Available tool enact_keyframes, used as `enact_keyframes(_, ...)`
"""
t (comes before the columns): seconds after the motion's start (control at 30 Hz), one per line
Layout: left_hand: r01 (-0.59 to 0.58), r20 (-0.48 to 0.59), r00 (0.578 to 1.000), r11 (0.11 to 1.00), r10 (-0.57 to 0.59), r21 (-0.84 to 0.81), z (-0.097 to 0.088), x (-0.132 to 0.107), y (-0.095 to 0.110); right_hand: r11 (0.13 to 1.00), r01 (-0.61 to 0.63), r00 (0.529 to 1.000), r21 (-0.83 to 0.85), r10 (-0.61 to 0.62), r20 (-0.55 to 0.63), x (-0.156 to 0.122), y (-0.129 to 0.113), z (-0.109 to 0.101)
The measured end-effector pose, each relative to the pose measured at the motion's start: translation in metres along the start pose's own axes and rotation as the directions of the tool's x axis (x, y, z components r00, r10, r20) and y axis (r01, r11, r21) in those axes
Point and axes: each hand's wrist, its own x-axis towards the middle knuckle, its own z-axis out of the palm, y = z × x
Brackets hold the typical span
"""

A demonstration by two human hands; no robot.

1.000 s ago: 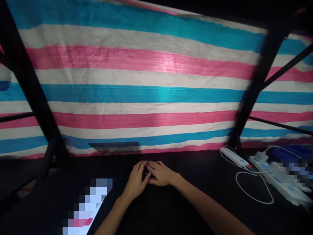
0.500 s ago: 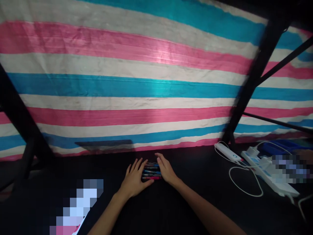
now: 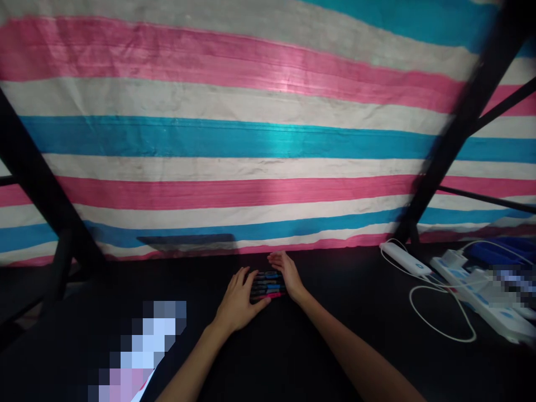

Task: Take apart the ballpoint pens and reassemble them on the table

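Several pens (image 3: 268, 286) with blue and pink parts lie side by side in a small row on a dark table (image 3: 335, 312). My left hand (image 3: 238, 298) lies flat against the row's left ends, fingers stretched out. My right hand (image 3: 286, 273) stands on its edge against the right ends, fingers straight and together. The two hands flank the pens and hold none of them.
A pink, white and blue striped cloth (image 3: 251, 139) hangs behind the table, crossed by black frame bars (image 3: 456, 134). At the right lie a white power strip (image 3: 481, 304), a white device (image 3: 404, 259) and white cables (image 3: 439, 329). A blurred-out patch sits at the lower left.
My hands, which lay together over the pens, have parted to either side, so the row now shows between them. The view has shifted a little.
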Motion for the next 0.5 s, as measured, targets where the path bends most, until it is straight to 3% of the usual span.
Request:
enact_keyframes(0.17, -0.004, 0.024, 1.000, 1.000, 0.004, 0.001, -0.001, 0.004, 0.001, 0.997, -0.041, 0.999, 0.058, 0.042, -0.003, 0.002, -0.001, -0.003)
enact_keyframes(0.33, -0.032, 0.032, 0.999, 0.999, 0.030, 0.036, -0.001, 0.004, 0.001, 0.999, -0.008, 1.000, 0.047, 0.008, -0.018, -0.003, -0.004, 0.002)
enact_keyframes(0.47, -0.004, 0.024, 1.000, 0.997, 0.002, 0.076, 0.000, 0.002, 0.003, 0.996, 0.088, 0.991, 0.001, -0.088, -0.101, -0.014, -0.037, -0.007)
enact_keyframes(0.5, 0.002, 0.021, 1.000, 0.997, -0.004, 0.078, 0.000, 0.001, 0.004, 0.984, 0.173, 0.968, -0.047, -0.179, -0.175, -0.017, -0.052, -0.013)
